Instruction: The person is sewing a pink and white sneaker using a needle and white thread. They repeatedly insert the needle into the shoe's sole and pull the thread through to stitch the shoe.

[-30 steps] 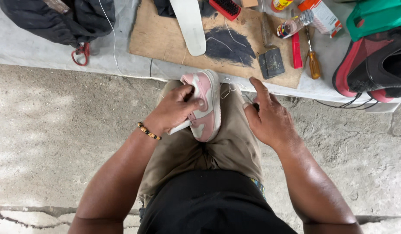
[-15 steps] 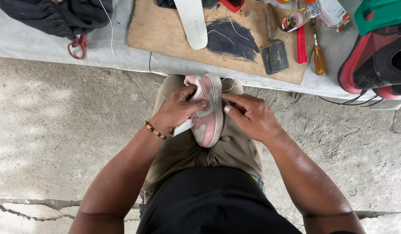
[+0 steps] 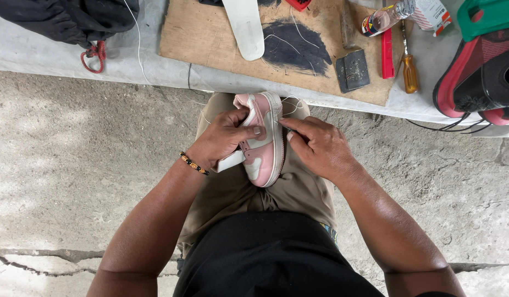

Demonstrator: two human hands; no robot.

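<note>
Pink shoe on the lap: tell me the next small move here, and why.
Probably draw the thread taut with the right hand. The left hand already grips the shoe on its side on the knee, the right fingertips pinch at the sole edge, and a slack loop of thread stands beside the toe.

Shoe lay on your knee between your left hand and right hand, board sat on the table beyond it, screwdriver lay right of the board, bag sat at far left.
</note>
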